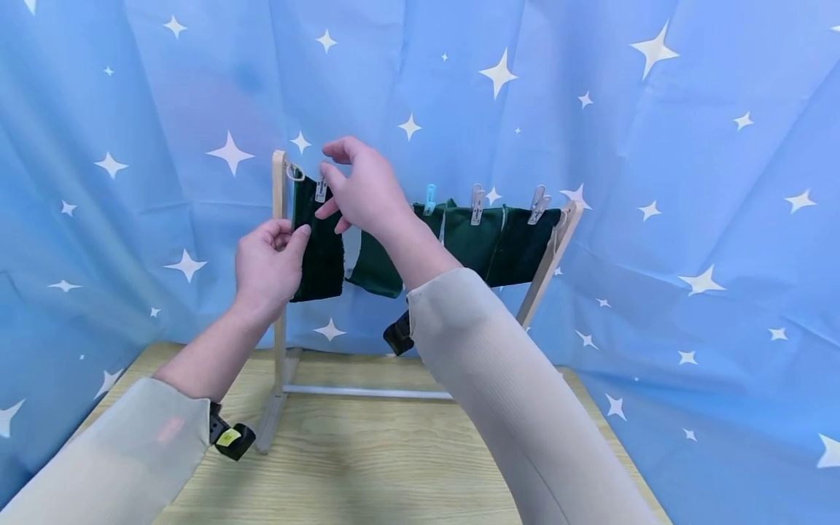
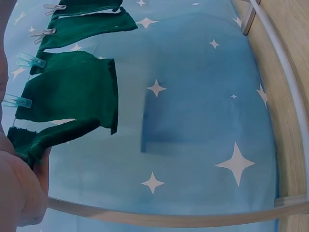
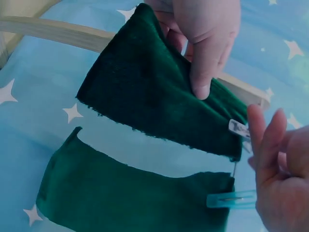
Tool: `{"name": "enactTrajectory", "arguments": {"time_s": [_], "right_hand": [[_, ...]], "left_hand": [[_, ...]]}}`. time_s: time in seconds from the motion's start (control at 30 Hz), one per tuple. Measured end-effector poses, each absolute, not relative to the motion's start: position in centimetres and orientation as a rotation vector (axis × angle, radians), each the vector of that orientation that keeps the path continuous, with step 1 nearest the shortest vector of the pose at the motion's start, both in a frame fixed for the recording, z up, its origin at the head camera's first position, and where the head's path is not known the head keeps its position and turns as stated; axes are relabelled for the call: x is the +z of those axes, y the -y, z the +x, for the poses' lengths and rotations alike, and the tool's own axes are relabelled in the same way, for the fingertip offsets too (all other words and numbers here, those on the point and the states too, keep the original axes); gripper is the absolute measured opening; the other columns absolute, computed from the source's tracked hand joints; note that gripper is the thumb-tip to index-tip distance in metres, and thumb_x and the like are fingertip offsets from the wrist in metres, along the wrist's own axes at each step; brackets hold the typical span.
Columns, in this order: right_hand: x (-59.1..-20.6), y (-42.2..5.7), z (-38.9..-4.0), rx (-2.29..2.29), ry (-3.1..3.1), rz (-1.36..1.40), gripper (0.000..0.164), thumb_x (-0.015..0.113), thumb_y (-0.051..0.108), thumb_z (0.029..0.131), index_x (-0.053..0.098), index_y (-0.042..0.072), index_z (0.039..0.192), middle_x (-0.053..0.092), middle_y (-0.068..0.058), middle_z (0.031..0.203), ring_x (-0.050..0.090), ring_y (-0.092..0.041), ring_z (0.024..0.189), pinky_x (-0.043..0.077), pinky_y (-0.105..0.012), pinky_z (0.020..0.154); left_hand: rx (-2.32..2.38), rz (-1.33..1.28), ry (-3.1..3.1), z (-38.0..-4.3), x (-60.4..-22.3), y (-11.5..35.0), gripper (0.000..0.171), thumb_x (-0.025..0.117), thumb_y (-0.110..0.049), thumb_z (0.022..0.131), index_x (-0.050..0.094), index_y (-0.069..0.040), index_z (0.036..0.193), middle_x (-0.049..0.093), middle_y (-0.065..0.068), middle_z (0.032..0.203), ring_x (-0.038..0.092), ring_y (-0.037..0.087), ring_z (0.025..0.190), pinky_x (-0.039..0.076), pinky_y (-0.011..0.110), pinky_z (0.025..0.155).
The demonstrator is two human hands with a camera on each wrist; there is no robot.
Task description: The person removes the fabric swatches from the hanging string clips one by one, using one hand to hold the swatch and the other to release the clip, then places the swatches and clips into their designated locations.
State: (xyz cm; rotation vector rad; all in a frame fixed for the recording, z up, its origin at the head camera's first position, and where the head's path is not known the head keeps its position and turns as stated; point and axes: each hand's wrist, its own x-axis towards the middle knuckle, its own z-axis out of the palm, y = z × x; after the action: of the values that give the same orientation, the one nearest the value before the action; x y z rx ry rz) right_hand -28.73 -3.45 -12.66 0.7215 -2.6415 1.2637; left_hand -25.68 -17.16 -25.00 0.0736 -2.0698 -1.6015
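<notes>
1. A dark green cloth (image 1: 321, 255) is hung at the left end of a wooden rack (image 1: 280, 328), just beside the left post, and is clipped near its top by 1 clear peg (image 1: 321, 191).
2. The cloth's outer side edge is pinched by the left hand (image 1: 267, 266), the thumb laid on the front face and fingers tucked behind.
3. Nothing is seen gripped by the right hand (image 1: 367, 186); its fingers are spread beside the clear peg, and whether the peg is touched cannot be told.
4. The cloth could be dragged askew, or slipped from the peg, if too hard a sideways pull were made by the left hand.
5. The peg could be twisted or knocked loose if it were caught by the right fingertips; with 1 peg seen on it, the cloth might then be supported by the left hand alone.
6. The cloth's long axis is set up and down, its hem pointed toward the table (image 1: 367, 437); the peg is likewise upright, biting end down.
7. Farther right, more green cloths (image 1: 472, 248) are pegged; the nearest neighbour is fastened by a blue peg (image 3: 231, 199).
</notes>
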Motion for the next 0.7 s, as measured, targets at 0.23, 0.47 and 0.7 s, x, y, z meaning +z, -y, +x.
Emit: {"name": "enactTrajectory", "arguments": {"time_s": [0.23, 0.47, 0.7], "right_hand": [[-13.00, 3.23, -28.65, 1.319, 2.613, 0.699, 0.033, 0.062, 0.026, 0.114, 0.063, 0.017, 0.146, 0.068, -0.004, 0.143, 0.082, -0.020, 0.083, 0.064, -0.030, 0.064], [-13.08, 3.38, -28.47, 1.323, 2.597, 0.736, 0.023, 0.065, 0.025, 0.112, 0.066, 0.014, 0.132, 0.071, -0.005, 0.133, 0.082, -0.022, 0.082, 0.063, -0.030, 0.062], [-12.85, 3.23, -28.46, 1.280, 2.600, 0.737, 0.047, 0.069, 0.024, 0.110, 0.056, 0.015, 0.154, 0.065, -0.004, 0.151, 0.081, -0.022, 0.085, 0.063, -0.029, 0.064]], "left_hand": [[-1.596, 0.055, 2.073, -25.77, -25.10, 16.83, 0.041, 0.062, -0.037, 0.114, 0.074, -0.003, 0.132, 0.069, 0.009, 0.105, 0.057, 0.018, 0.089, 0.049, 0.018, 0.065], [-1.613, 0.046, 2.056, -25.82, -25.20, 16.93, 0.042, 0.062, -0.039, 0.114, 0.073, -0.003, 0.134, 0.073, 0.008, 0.114, 0.059, 0.015, 0.095, 0.052, 0.016, 0.070], [-1.635, -0.026, 2.026, -25.81, -25.24, 17.13, 0.040, 0.063, -0.037, 0.114, 0.074, -0.005, 0.135, 0.062, -0.011, 0.068, 0.050, 0.011, 0.056, 0.038, 0.023, 0.050]]}}
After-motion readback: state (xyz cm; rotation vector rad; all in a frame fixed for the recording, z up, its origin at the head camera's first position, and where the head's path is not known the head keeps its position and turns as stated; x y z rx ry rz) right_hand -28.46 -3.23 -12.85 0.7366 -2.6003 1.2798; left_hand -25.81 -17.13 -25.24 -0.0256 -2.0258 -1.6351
